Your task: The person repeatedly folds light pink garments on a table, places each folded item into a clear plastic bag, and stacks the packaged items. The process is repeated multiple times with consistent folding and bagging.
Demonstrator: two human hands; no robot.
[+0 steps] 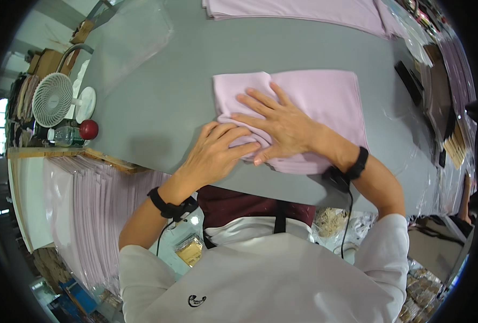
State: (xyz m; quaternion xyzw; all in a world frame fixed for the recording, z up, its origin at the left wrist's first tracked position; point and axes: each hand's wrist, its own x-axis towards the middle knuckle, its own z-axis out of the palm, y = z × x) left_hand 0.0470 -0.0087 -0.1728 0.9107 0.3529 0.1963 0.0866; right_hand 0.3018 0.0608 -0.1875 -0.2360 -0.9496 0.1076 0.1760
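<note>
A folded pale pink fabric piece, perhaps a garment, lies on the grey tabletop before me. Its near left corner is bunched into soft folds. My left hand grips that bunched corner between curled fingers and thumb; part of the grip is hidden under the fingers. Spread flat across the middle of the cloth is my right hand, pressing on it with fingers apart. Several fabric layers show along the near edge, below the right palm.
More pink fabric lies at the far edge. A clear plastic bag rests far left. On the left stand a white fan, a plastic bottle and a red round object. Bagged pink stacks sit below; plastic-wrapped goods line the right.
</note>
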